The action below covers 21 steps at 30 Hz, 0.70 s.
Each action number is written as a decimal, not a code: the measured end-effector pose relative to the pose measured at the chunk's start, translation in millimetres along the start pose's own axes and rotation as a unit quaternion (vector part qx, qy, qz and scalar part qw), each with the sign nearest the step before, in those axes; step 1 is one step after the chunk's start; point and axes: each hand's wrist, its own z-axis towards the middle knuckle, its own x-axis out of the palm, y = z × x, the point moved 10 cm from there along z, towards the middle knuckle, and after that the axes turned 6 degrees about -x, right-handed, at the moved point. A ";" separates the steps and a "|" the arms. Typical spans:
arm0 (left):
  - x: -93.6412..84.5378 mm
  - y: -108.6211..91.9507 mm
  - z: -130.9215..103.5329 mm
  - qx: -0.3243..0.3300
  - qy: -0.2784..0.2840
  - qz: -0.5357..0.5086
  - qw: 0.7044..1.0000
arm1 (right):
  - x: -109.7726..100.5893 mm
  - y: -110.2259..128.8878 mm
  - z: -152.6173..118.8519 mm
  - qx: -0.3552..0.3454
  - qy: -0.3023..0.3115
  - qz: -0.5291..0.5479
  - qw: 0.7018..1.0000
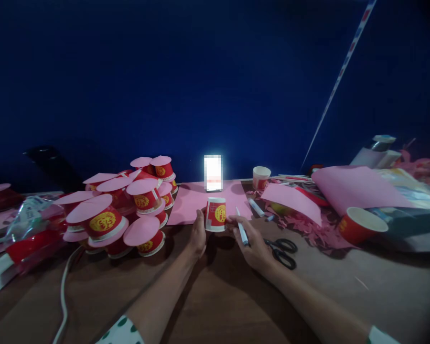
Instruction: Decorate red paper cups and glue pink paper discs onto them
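As we examine the brown bench [200, 301], a white cable [63, 291] lies at its near left, well apart from the red paper cup [212, 217], our landmark. Our left hand [199, 236] grips this cup by its left side, inverted, its white rim lowest. Our right hand [253, 244] is closed around a white glue pen [242, 233], fingertips at the cup's right side. Black-handled scissors [284, 252] lie to the right of the landmark. Left of it we record a group of red cups [109, 222] topped with pink discs [96, 209]. Shredded pink paper [315, 233] lies farther right. Beyond the landmark we note a pink sheet [186, 205], a bright screen [213, 172] and a dark blue backdrop [200, 86].
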 end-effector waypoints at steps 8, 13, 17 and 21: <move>3.5 6.2 -0.1 -0.014 0.030 0.017 0.999 | 1.1 -0.7 0.5 0.005 0.006 0.002 1.000; -1.7 4.0 1.5 0.006 0.011 0.042 0.999 | -9.5 5.1 0.3 -0.019 -0.039 -0.014 0.999; -6.0 3.0 3.1 0.007 -0.014 0.044 0.999 | -28.7 15.2 -6.6 -0.049 -0.098 0.009 0.994; -10.2 7.3 5.4 -0.003 -0.024 0.044 0.999 | -30.6 28.7 -12.6 -0.092 -0.077 0.006 0.993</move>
